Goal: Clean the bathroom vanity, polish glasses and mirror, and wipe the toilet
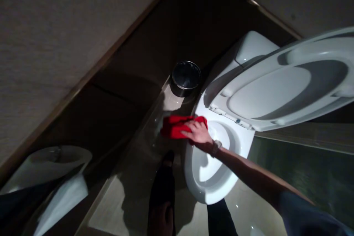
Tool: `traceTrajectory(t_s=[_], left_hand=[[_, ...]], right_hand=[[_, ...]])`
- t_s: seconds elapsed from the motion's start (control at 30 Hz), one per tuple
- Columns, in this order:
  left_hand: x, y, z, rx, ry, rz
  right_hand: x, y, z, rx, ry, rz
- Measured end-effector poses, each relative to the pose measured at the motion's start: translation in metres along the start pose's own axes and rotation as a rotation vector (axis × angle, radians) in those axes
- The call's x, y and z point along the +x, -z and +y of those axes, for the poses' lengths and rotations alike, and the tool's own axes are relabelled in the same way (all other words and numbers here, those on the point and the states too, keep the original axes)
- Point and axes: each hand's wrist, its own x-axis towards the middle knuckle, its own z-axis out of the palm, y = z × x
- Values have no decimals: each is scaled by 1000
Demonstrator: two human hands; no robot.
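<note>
My right hand (196,132), with a watch (216,147) on its wrist, grips a red cloth (175,127) at the left side of the toilet bowl's rim (189,166). Part of the cloth hangs out past the rim over the floor. The raised toilet seat and lid (269,92) lean back against the cistern (256,48). Low in the view, my left hand (165,215) is a dim shape in shadow by my leg; its fingers cannot be made out.
A dark round bin (186,77) stands on the floor left of the toilet's back. At lower left are a white basin-like fixture (63,151) and a hanging sheet of white paper (65,202). A glass panel (304,173) is at right. Dark tiled walls meet behind the toilet.
</note>
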Motion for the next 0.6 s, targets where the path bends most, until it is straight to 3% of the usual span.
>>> traceTrajectory(t_s=[0.07,0.17,0.23,0.3,0.4,0.47,0.53,0.6], left_hand=[[6,-2,5,18,-9,8],[6,-11,14,36,-8,28],[3,-18,28,41,15,17],[2,-20,53,10,93,-7],[22,1,118,-154,260,-7],[55,39,180,-275,278,66],[99,90,258,-365,148,271],[144,144,349,-410,-110,385]], right_hand=[[-14,10,71,-84,-126,7],[-82,-3,154,-100,-190,-44],[-143,-24,185,-69,-285,-22],[-197,-42,200,-10,-467,-5],[-246,-59,200,149,-792,13],[-260,-71,180,270,-949,34],[-268,-88,138,380,-976,31],[-276,-111,74,505,-853,-27]])
